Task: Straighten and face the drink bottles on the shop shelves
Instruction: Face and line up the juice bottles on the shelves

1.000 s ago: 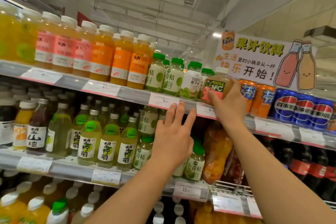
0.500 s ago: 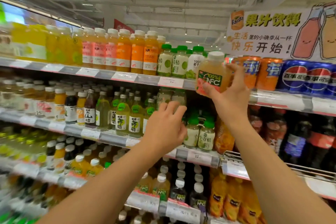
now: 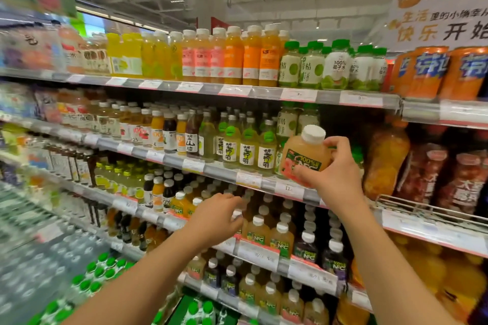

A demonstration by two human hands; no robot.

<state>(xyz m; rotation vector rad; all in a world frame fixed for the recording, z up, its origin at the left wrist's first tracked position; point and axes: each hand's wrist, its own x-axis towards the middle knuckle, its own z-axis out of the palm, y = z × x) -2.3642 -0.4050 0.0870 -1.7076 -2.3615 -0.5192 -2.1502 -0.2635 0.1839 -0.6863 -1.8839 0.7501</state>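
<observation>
While your left hand reached toward the third shelf with its fingers loosely curled and holding nothing, it hovered just in front of the NFC row, not clearly touching any cap. Your right hand gripped the stray NFC bottle, thumb low across the label and fingers wrapped round the far side, holding it upright in the air in front of the second shelf's price rail. Judging by its label, that bottle belonged with the matching ones below, so the step seemed to be returning it there. To do it well, you needed the left hand to open a gap in that row, then the right to lower the bottle base-first, label outward, flush with the front edge. Farther off, the top shelf carried orange and green-capped bottles that looked tidy enough, with cans beside them.
</observation>
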